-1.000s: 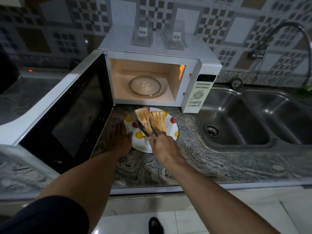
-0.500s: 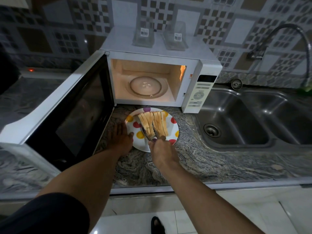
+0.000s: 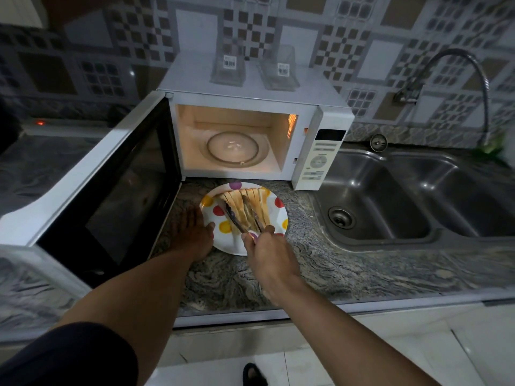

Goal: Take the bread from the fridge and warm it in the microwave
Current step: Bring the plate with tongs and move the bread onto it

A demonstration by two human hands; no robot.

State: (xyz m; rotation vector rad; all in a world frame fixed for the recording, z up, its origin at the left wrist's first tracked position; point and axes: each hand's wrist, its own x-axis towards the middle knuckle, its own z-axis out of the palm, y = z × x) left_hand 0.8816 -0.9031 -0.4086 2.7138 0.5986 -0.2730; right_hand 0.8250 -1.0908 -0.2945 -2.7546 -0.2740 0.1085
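Right hand [image 3: 267,252] gripping tongs [image 3: 237,218] on bread slices [image 3: 257,204] just ahead (dotted plate [image 3: 231,246]), left hand [image 3: 192,235] flat, straight-fingered, against its rim.

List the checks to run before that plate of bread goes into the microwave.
1. Open microwave door: ok.
2. Bare glass turntable, cavity lit: ok.
3. All bread slices on the spotted plate: ok.
4. No tongs on the bread: not ok, the right hand holds them there.
5. Grip on the plate: not ok, the left hand lies flat beside its rim.
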